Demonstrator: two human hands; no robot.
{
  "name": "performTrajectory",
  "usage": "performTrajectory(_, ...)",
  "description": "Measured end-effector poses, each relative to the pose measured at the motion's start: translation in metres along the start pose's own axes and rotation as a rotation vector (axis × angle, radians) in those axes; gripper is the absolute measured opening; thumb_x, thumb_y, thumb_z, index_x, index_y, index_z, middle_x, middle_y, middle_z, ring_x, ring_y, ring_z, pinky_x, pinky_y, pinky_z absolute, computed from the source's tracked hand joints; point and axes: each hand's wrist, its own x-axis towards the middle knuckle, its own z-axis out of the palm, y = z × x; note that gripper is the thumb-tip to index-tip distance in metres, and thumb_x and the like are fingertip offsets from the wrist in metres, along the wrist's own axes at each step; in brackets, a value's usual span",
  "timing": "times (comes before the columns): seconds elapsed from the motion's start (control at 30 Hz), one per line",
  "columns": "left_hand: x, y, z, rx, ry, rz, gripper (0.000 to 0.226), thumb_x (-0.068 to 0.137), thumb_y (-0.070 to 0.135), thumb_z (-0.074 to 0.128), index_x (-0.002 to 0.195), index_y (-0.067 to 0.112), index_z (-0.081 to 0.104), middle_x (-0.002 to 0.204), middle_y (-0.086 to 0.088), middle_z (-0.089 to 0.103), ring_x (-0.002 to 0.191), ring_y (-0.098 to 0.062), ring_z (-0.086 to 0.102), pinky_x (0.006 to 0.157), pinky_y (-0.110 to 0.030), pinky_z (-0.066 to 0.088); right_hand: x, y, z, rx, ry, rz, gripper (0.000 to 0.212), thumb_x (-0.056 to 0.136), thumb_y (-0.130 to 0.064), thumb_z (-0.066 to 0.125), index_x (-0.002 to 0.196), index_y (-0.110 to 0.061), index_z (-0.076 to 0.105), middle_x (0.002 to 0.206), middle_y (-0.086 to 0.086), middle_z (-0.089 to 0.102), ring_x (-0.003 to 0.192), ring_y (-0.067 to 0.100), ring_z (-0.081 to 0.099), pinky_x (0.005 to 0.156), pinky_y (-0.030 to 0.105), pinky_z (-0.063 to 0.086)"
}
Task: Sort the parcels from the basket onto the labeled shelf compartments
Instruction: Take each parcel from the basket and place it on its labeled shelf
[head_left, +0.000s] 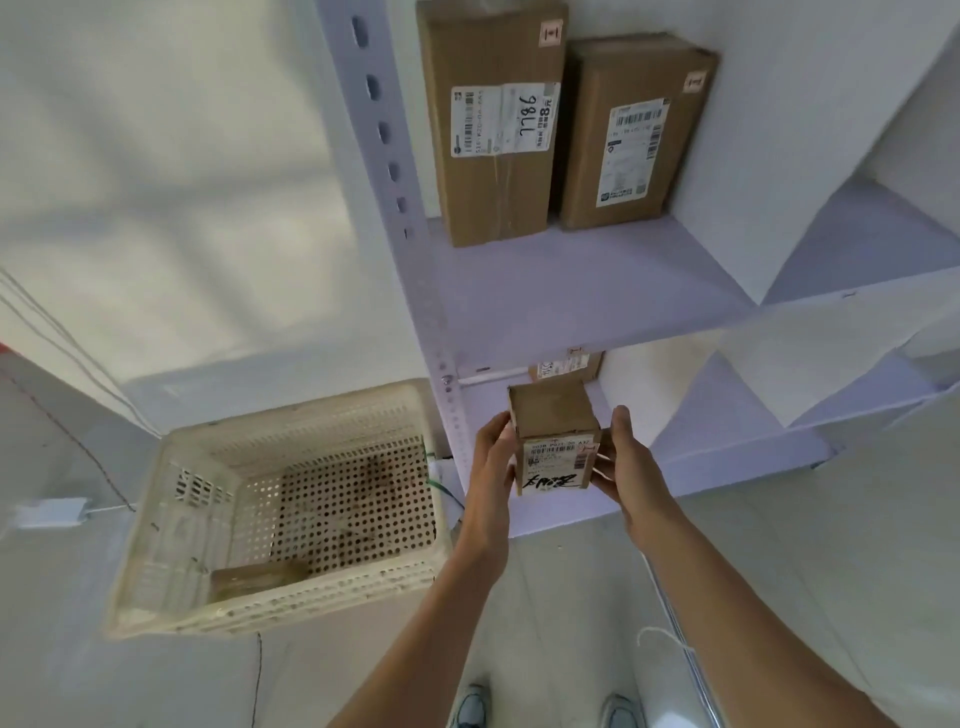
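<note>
Head view: the small parcel (553, 441) is held just in front of the lower shelf compartment (727, 457), label facing the camera, probably so it can be read before placing. The left hand (491, 457) and right hand (626, 457) each clasp one side, fingers curled round the carton. The basket (270, 608) stands left of the shelf, with one flat parcel (260, 574) inside, not yet sorted.

both hands (556, 457) holding small parcel (555, 439)
</note>
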Motion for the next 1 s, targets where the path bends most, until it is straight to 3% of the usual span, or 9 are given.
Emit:
performTrajectory(0.1,0.008,-0.021,0.021,0.003,0.077,0.006,0.064,0.085,0.068,0.057,0.135,0.029,0.059,0.134,0.005,0.068,0.129,-0.009,0.061,0.109,-0.033,0.044,0.023,0.010,-0.022,-0.015,-0.080,0.021,0.062,0.110,-0.055,0.021,0.099,-0.017,0.070,0.095,-0.003,0.076,0.097,0.009,0.070,0.094,0.030,0.050)
performTrajectory(0.23,0.027,-0.057,0.041,-0.018,0.158,0.006,0.063,0.083,0.069,0.057,0.134,0.031,0.059,0.136,0.005,0.068,0.131,-0.011,0.060,0.116,-0.040,0.043,0.060,0.027,-0.045,-0.045,-0.155,0.022,0.057,0.110,-0.053,0.022,0.101,-0.022,0.069,0.098,-0.004,0.075,0.098,0.007,0.068,0.098,0.032,0.049)
performTrajectory(0.5,0.079,-0.125,0.041,-0.011,0.265,0.036,0.060,0.086,0.067,0.054,0.134,0.032,0.061,0.131,0.007,0.071,0.126,-0.011,0.063,0.107,-0.035,0.046,0.132,0.077,-0.042,-0.062,-0.239,0.004,0.051,0.111,-0.051,0.023,0.108,-0.028,0.068,0.107,-0.006,0.074,0.104,0.006,0.067,0.092,0.026,0.050)
performTrajectory(0.7,0.135,-0.185,0.015,-0.034,0.270,0.074,0.047,0.096,0.051,0.048,0.137,0.030,0.060,0.129,0.010,0.071,0.124,-0.007,0.064,0.101,-0.029,0.045,0.192,0.128,-0.023,-0.058,-0.250,-0.037,0.048,0.110,-0.051,0.025,0.104,-0.031,0.069,0.106,-0.011,0.074,0.104,-0.001,0.066,0.084,0.019,0.051)
performTrajectory(0.87,0.181,-0.233,-0.009,-0.030,0.245,0.124,0.050,0.094,0.054,0.051,0.138,0.030,0.059,0.127,0.015,0.071,0.124,-0.003,0.064,0.104,-0.031,0.046,0.247,0.167,-0.008,-0.077,-0.234,-0.125,0.050,0.110,-0.051,0.024,0.100,-0.036,0.070,0.088,-0.021,0.078,0.093,-0.006,0.070,0.084,0.019,0.050)
performTrajectory(1.0,0.211,-0.268,-0.026,-0.011,0.210,0.191,0.066,0.084,0.068,0.053,0.139,0.032,0.059,0.134,0.009,0.069,0.128,-0.005,0.062,0.105,-0.030,0.045,0.285,0.199,0.002,-0.095,-0.249,-0.191,0.053,0.109,-0.054,0.023,0.105,-0.036,0.072,0.097,-0.021,0.079,0.099,-0.005,0.071,0.092,0.022,0.052)
